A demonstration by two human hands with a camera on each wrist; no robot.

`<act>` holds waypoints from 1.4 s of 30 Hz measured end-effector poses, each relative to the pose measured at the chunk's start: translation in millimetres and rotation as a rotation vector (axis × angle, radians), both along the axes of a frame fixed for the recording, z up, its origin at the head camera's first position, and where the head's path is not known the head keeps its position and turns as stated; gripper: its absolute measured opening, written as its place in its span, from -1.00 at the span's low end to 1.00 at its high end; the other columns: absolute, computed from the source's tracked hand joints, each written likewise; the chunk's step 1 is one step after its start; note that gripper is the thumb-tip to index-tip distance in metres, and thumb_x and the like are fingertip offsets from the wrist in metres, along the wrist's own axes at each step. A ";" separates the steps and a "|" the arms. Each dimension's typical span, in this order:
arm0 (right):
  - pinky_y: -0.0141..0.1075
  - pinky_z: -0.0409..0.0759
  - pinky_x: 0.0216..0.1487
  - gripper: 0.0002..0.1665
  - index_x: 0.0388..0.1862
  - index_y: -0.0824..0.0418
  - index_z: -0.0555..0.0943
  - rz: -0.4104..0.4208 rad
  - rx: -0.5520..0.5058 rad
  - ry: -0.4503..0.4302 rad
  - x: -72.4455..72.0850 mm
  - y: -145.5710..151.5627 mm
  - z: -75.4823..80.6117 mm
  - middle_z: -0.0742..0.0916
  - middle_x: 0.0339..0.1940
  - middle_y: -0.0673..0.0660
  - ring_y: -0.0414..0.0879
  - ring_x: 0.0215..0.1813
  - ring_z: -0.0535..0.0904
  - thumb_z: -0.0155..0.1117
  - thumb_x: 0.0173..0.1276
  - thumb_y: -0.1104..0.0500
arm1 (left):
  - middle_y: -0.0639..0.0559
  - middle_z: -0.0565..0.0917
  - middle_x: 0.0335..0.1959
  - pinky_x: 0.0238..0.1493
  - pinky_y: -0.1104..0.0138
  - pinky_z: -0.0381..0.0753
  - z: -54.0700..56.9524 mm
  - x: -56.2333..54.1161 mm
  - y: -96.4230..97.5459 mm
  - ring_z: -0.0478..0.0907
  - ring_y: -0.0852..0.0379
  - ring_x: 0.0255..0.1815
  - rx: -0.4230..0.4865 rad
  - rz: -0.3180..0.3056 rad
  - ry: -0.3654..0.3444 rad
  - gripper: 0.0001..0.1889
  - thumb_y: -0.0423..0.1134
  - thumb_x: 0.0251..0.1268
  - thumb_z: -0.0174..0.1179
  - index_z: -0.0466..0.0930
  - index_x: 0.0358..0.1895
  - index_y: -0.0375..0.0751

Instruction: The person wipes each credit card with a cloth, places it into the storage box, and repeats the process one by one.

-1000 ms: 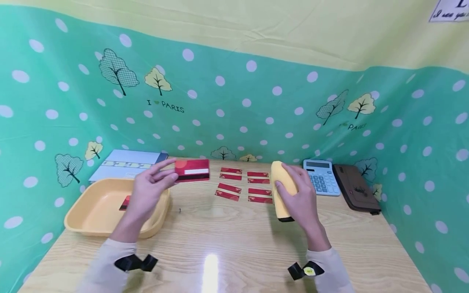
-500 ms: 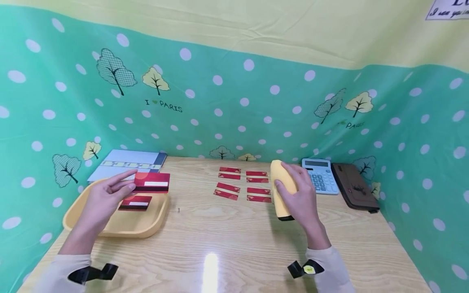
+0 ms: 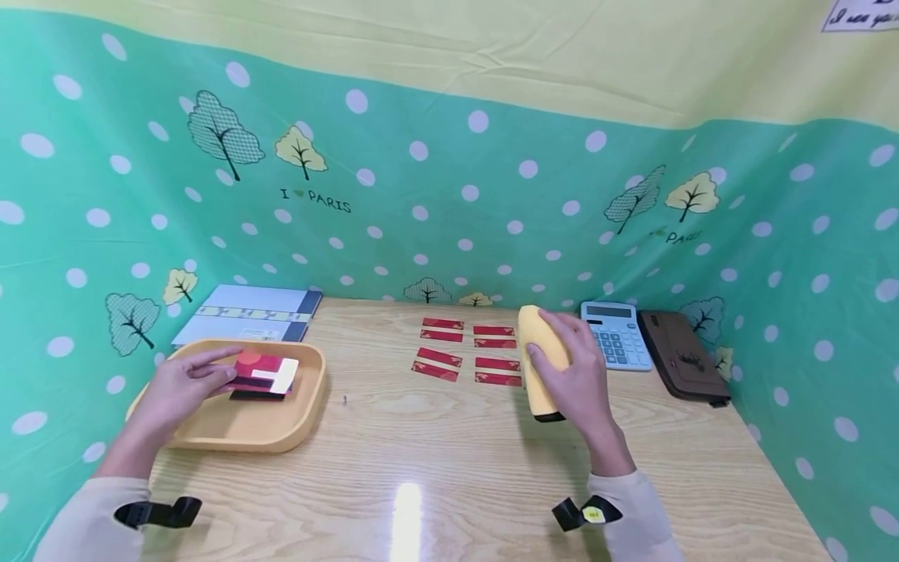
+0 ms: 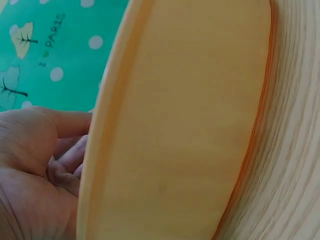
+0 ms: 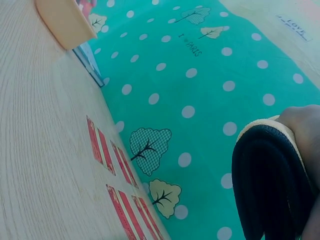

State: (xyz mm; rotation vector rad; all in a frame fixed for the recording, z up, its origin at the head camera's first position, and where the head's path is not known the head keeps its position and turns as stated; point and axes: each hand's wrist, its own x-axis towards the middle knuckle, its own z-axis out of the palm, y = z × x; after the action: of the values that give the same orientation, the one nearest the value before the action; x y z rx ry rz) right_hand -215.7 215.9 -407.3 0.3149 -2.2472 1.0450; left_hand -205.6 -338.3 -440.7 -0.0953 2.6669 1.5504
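Over the pale yellow basin [image 3: 309,417], my left hand [image 3: 179,390] pinches a red bank card [image 3: 256,365] by its left end, thumb in front. The card shows a dark stripe and a glaring white strip. Beneath it, a second card [image 3: 256,396] lies in the basin, mostly covered. In the left wrist view the basin wall [image 4: 180,110] hides the fingertips and the cards. My right hand [image 3: 579,378] grips a long, rounded yellow thing [image 3: 537,371] with a dark end, upright above the table. The right wrist view shows its black, curved underside [image 5: 265,175]; its kind is unclear.
Several red cards [image 3: 435,371] with pale bands lie in two rows at the table's back middle. Behind the basin is a light blue folder [image 3: 246,304]. A blue calculator [image 3: 614,336] and a brown zip wallet [image 3: 681,355] lie at the right. A green dotted cloth [image 3: 435,195] encloses the table.
My left hand has carried the red card left and then down into the basin's area, over the other card. The right hand stays in place with the yellow thing.
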 end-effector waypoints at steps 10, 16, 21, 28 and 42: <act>-0.23 0.50 -0.18 -0.34 0.34 0.00 0.65 0.010 0.002 0.001 -1.3 0.3 -1.6 0.65 0.23 0.20 0.03 0.02 0.56 0.55 0.23 0.23 | -0.58 0.45 0.36 -0.04 0.37 0.82 -5.5 -11.0 -17.2 0.66 0.51 -0.14 -0.058 -0.016 -0.112 -0.41 -0.24 0.58 0.14 0.26 0.52 -0.44; -0.28 0.50 -0.14 -0.36 0.34 0.01 0.64 0.023 0.012 -0.012 -1.6 1.2 -0.5 0.64 0.25 0.18 0.02 0.04 0.56 0.53 0.26 0.22 | -0.56 0.58 0.23 -0.22 0.41 0.76 -4.3 -16.3 -18.9 0.73 0.11 -0.06 -0.264 -0.014 -0.080 -0.50 -0.22 0.59 0.12 0.40 0.45 -0.42; -0.31 0.51 -0.13 -0.36 0.34 0.02 0.64 0.034 0.013 -0.020 -0.9 1.1 0.0 0.65 0.26 0.17 0.00 0.06 0.56 0.53 0.26 0.22 | -0.56 0.60 0.21 -0.24 0.40 0.72 -3.6 -16.6 -20.2 0.72 -0.22 0.06 -0.305 -0.023 -0.061 -0.54 -0.24 0.60 0.09 0.45 0.41 -0.43; -0.30 0.50 -0.13 -0.34 0.35 -0.01 0.64 0.042 0.004 -0.034 -0.1 1.4 0.4 0.64 0.27 0.15 -0.01 0.07 0.56 0.54 0.25 0.22 | -0.45 0.69 0.13 -0.25 0.53 0.62 -5.0 -12.8 -24.8 0.78 0.08 -0.08 -0.328 -0.025 -0.011 -0.56 -0.29 0.50 0.19 0.52 0.35 -0.42; -0.26 0.50 -0.15 -0.35 0.36 0.00 0.63 0.021 -0.003 -0.064 2.4 4.2 4.1 0.63 0.27 0.18 0.01 0.03 0.55 0.53 0.27 0.20 | -0.34 0.71 0.17 -0.13 0.51 0.70 3.6 -6.9 -29.6 0.70 0.47 -0.14 -0.300 -0.018 -0.024 -0.50 -0.18 0.51 0.23 0.49 0.37 -0.42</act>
State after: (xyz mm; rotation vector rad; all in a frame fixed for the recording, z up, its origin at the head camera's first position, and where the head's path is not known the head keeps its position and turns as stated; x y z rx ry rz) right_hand -213.3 220.0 -403.1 0.3084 -2.3033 1.0837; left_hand -212.5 -367.9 -437.2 -0.1005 2.8506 1.1261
